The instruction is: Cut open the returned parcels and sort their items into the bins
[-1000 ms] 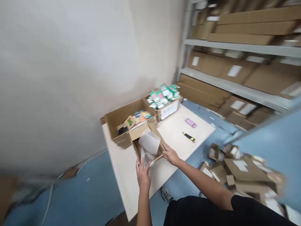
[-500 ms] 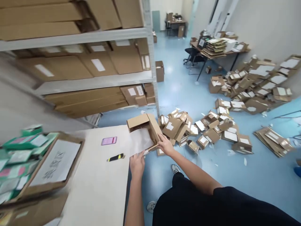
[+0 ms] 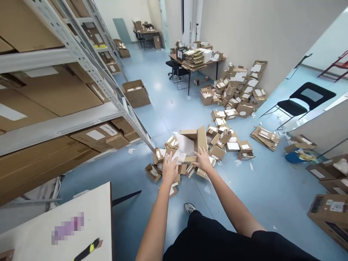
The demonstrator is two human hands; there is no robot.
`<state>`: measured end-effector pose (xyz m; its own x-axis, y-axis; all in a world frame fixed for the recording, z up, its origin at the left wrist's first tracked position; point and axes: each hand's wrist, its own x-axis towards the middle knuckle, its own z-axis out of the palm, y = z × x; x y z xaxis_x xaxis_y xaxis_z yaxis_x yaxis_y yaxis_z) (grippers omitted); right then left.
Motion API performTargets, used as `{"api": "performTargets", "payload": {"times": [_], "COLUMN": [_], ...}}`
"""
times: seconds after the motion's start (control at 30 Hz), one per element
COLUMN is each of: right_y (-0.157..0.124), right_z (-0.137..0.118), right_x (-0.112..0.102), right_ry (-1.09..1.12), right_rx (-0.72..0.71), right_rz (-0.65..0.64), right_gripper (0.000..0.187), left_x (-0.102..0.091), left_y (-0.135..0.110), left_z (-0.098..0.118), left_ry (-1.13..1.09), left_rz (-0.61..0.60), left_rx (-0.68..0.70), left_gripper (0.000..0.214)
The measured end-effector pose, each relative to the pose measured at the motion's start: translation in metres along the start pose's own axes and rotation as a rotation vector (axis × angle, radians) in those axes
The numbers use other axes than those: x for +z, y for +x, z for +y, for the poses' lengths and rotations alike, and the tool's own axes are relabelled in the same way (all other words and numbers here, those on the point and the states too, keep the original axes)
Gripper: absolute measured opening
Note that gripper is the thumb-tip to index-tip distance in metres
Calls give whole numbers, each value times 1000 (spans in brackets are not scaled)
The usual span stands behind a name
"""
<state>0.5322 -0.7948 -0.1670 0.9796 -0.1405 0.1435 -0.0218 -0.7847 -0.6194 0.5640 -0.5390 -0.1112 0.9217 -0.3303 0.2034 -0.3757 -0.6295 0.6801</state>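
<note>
An open cardboard box is just beyond my hands, over a heap of boxes on the floor. White packing sheet lines it and spills over its left side. My left hand has its fingers stretched out by the sheet's lower left end. At the box's near right edge, my right hand has its fingers spread. Whether either hand still touches the box, I cannot tell. On the white table at lower left lie a black and yellow utility knife and a pixelated purple phone.
Metal shelving full of cartons stands on the left. Cardboard boxes litter the floor ahead and to the right. Farther off are a cluttered desk, a large open carton and a black folding chair.
The view has swung right. My hands and the box have left the table's edge and are now over the floor heap. My fingers have gone from gripping the box to spread.
</note>
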Motion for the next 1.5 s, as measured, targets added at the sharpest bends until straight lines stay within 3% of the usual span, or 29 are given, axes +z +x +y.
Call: {"api": "performTargets", "payload": {"times": [0.17, 0.33, 0.5, 0.6, 0.7, 0.8, 0.9, 1.0, 1.1, 1.2, 1.33, 1.5], "right_y": [4, -9, -29, -50, -94, -163, -250, -346, -444, -543, -672, -809], "right_z": [-18, -73, -145, -208, -285, -357, -412, -446, -467, -478, -477, -450], "right_x": [22, 83, 150, 182, 204, 213, 213, 212, 209, 204, 186, 156], "right_ry": [99, 226, 304, 349, 366, 366, 382, 406, 434, 456, 437, 396], "right_rx": [-71, -234, -445, -620, -813, -991, -1156, -1310, -1482, -1647, -1879, -2143], "right_rz": [15, -147, -402, -567, -697, -797, -888, -994, -1110, -1229, -1424, -1685], "right_gripper": [47, 47, 45, 48, 56, 62, 64, 63, 63, 63, 62, 62], "left_x": [-18, -49, -80, -105, -133, -154, -163, -159, -142, -113, -52, 42], "left_y": [-22, -91, -199, -276, -366, -464, -559, -645, -723, -797, -877, -929], "left_z": [-10, -49, -68, -62, -43, -15, 23, 66, 114, 165, 238, 311], "left_ry": [-35, 67, 186, 238, 312, 395, 463, 508, 530, 510, 454, 380], "left_rz": [33, 109, 252, 370, 539, 717, 884, 1030, 1168, 1290, 1495, 1814], "left_rx": [-59, -261, -526, -673, -830, -999, -1134, -1257, -1384, -1537, -1755, -2014], "left_gripper": [42, 46, 52, 54, 54, 55, 56, 56, 57, 59, 60, 58]}}
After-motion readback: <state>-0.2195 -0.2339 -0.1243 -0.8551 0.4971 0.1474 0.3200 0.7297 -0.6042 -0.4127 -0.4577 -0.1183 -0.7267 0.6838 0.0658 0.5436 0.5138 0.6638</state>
